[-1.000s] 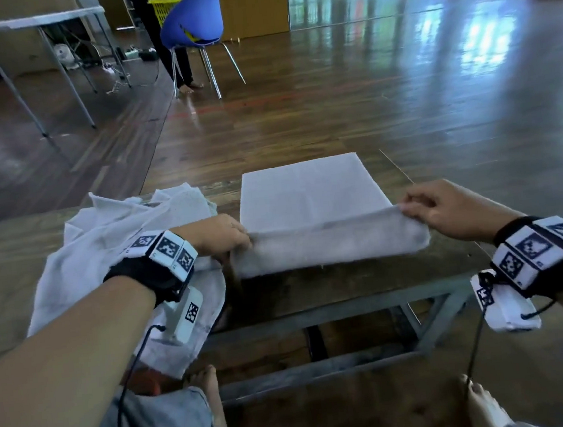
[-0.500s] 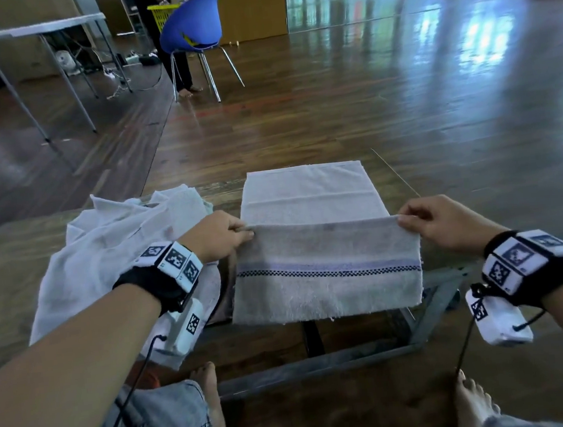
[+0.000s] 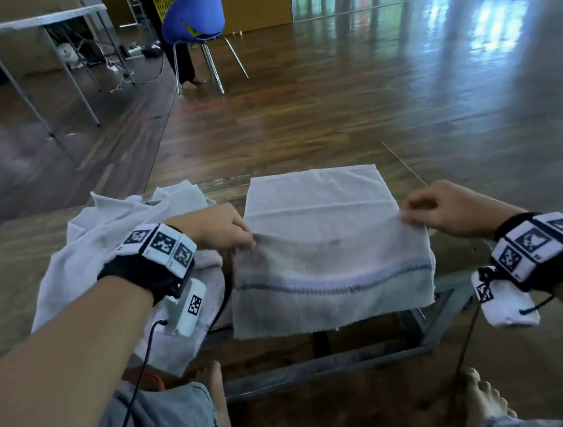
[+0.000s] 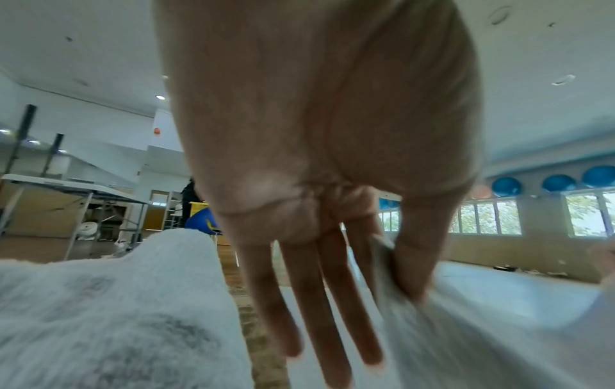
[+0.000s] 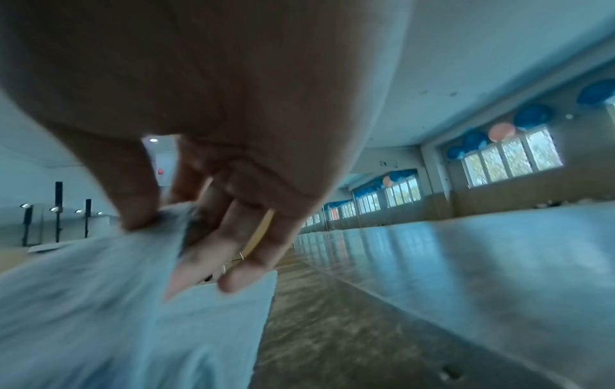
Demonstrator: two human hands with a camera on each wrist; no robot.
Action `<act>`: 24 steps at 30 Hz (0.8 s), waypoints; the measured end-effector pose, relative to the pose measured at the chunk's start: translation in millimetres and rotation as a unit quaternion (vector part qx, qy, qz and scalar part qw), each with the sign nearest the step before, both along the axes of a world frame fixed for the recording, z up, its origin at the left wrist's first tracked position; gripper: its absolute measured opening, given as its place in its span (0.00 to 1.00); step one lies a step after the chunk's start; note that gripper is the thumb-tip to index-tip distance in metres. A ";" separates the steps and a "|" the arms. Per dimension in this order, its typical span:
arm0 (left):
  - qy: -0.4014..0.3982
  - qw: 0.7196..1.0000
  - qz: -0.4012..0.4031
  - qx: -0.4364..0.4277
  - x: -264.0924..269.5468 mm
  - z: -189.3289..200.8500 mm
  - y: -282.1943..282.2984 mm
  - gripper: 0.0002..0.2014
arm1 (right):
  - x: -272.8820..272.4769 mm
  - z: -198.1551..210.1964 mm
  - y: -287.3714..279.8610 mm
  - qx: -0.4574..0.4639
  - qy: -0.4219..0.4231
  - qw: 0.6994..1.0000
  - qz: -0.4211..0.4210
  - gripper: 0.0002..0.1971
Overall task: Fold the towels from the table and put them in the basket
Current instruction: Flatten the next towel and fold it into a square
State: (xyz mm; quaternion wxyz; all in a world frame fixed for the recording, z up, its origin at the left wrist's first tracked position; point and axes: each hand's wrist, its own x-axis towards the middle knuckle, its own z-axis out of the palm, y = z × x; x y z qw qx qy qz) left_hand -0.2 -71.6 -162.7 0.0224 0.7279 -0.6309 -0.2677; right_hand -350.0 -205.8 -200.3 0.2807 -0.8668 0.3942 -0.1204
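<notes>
Crumpled white towels [image 3: 81,253] — heaped at left on the desk [image 3: 0,274]. Left hand [image 3: 219,229] pinching near-left corner of pale towel [image 3: 324,240]: off-white, blue woven stripe, frayed hem hanging off the desk's near edge — far part flat. Right hand [image 3: 445,211] pinching near-right corner.

Blue chair [image 3: 195,15] on wooden floor [image 3: 399,98], white folding table [image 3: 31,22], blue balls [image 4: 559,183]
</notes>
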 end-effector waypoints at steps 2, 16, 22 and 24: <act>-0.008 0.992 0.039 -0.123 8.7 -1.9 -6.2 0.13 | 8.6 -5.0 -7.8 -0.072 -0.071 0.992 -0.081 0.11; -0.055 0.997 -0.014 0.057 15.4 -21.7 -46.9 0.09 | 36.4 -13.3 -49.6 0.039 0.185 0.981 0.039 0.14; -0.022 0.998 0.049 -0.031 22.8 -20.5 -50.5 0.14 | 42.8 -14.9 -57.8 -0.038 0.046 0.996 -0.058 0.17; -0.027 0.990 0.079 -0.115 29.6 -31.0 -55.6 0.13 | 48.6 -19.6 -62.0 -0.099 0.013 0.988 -0.115 0.13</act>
